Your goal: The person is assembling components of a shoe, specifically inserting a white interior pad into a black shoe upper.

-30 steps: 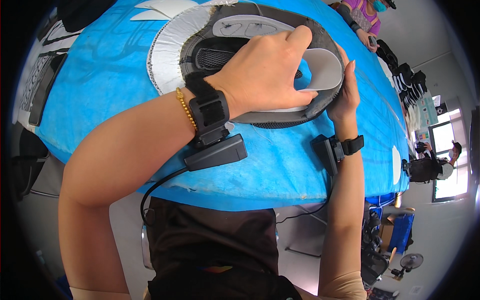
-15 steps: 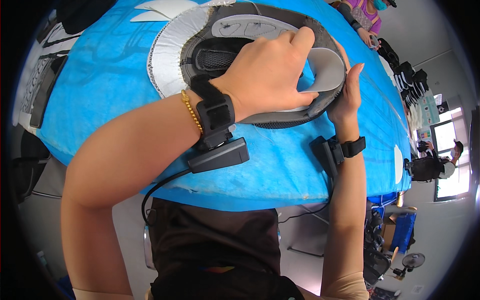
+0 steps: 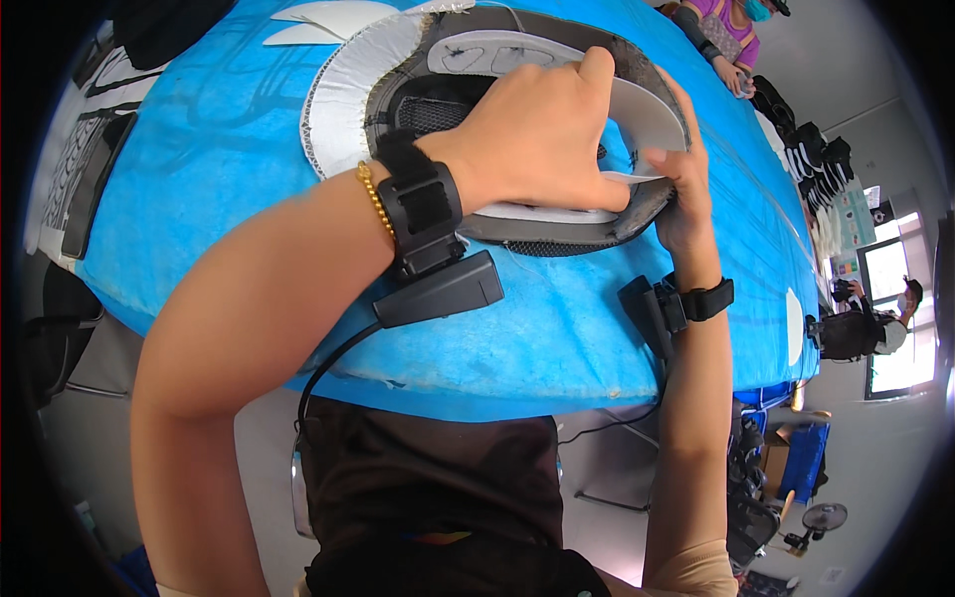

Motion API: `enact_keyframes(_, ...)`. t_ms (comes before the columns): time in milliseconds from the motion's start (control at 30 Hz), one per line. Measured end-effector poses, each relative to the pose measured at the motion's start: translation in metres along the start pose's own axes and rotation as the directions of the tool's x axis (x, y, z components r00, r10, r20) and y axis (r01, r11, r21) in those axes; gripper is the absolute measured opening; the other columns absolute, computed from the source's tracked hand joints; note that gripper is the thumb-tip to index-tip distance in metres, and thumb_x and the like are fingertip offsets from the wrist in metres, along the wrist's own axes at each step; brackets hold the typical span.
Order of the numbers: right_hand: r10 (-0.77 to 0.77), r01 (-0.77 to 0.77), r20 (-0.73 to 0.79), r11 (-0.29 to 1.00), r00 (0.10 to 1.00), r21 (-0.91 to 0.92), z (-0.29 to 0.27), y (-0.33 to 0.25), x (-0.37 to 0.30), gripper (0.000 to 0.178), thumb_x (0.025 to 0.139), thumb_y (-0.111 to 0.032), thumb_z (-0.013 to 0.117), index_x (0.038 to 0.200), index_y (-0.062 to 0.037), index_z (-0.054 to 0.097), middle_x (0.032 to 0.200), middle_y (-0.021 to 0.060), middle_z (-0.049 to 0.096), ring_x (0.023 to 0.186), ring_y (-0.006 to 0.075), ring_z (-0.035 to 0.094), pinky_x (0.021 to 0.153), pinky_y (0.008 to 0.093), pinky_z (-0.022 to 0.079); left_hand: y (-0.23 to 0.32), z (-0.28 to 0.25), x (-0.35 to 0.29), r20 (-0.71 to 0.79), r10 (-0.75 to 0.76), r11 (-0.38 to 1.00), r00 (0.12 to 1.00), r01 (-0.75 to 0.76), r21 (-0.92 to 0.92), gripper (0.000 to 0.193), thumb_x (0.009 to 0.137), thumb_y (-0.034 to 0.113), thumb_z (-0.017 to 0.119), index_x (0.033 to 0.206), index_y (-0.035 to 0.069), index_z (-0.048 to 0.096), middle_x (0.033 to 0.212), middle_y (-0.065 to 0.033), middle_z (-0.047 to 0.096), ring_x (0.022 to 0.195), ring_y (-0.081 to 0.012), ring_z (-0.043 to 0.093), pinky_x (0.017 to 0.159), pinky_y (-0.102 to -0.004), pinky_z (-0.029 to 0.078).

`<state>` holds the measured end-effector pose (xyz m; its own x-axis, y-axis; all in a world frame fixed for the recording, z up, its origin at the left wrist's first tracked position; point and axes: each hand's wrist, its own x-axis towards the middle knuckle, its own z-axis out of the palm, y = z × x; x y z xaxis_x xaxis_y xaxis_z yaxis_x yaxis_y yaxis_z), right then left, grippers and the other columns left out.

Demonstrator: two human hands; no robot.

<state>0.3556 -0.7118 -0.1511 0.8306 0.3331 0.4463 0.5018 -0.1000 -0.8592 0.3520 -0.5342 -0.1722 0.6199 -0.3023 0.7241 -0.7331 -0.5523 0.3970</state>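
A hollow oval sewn piece (image 3: 582, 231) lies on the table, its kind unclear: dark grey wall, black mesh inside, a white gathered, stitched band at its left. Within its right end stands a smooth pale grey curved sheet (image 3: 647, 114). My left hand (image 3: 532, 134) reaches in from the left, closed, its thumb at the sheet's near edge and its other fingertips hidden inside. My right hand (image 3: 684, 184) wraps the right end from outside. Its thumb presses on the sheet's edge, and its fingers are behind the wall.
Blue sheeting covers the table (image 3: 557, 328). White curved cut pieces (image 3: 333, 22) lie at its far left, another white piece (image 3: 793, 326) at its right edge. Black devices with cables (image 3: 443, 289) are strapped to both my wrists. Another person (image 3: 731, 45) works at far right.
The sewn piece has shifted slightly right. My right thumb has bent inward from upright onto the pale sheet's edge. My left hand has moved a little, still inside the piece.
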Motion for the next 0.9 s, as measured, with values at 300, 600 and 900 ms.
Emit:
enact_keyframes(300, 0.046, -0.046, -0.021, 0.999, 0.999, 0.013, -0.003, 0.000, -0.002, 0.070, 0.067, -0.018, 0.052, 0.135, -0.0034, 0.045, 0.122, 0.0110, 0.054, 0.114, 0.0215, 0.049, 0.098, 0.0299, 0.036, 0.010, -0.002, 0.000, -0.078, 0.036, 0.987, 0.996, -0.023, 0.157, 0.062, 0.061, 0.029, 0.077, 0.101, -0.001, 0.041, 0.088, -0.0214, 0.061, 0.074, -0.0349, 0.067, 0.064, -0.0387, 0.054)
enact_keyframes(600, 0.013, -0.012, -0.019, 1.000, 1.000, 0.025, 0.000, 0.001, -0.001, 0.068, 0.067, -0.015, 0.052, 0.134, -0.0058, 0.047, 0.122, 0.0107, 0.054, 0.114, 0.0216, 0.049, 0.098, 0.0299, 0.036, 0.001, -0.003, 0.004, 0.053, -0.042, 0.996, 0.998, 0.038, 0.077, 0.063, 0.061, 0.031, 0.077, 0.101, -0.001, 0.042, 0.090, -0.0211, 0.062, 0.075, -0.0330, 0.068, 0.066, -0.0373, 0.055)
enact_keyframes(900, 0.008, -0.009, -0.020, 0.999, 1.000, -0.048, -0.002, 0.003, 0.001, 0.068, 0.066, -0.018, 0.049, 0.132, -0.0044, 0.048, 0.119, 0.0090, 0.055, 0.109, 0.0192, 0.049, 0.094, 0.0280, 0.037, 0.004, 0.007, -0.003, -0.006, -0.086, 0.996, 0.996, 0.086, -0.006, 0.090, 0.061, 0.032, 0.078, 0.127, -0.006, 0.031, 0.094, -0.0211, 0.061, 0.082, -0.0322, 0.066, 0.073, -0.0364, 0.054)
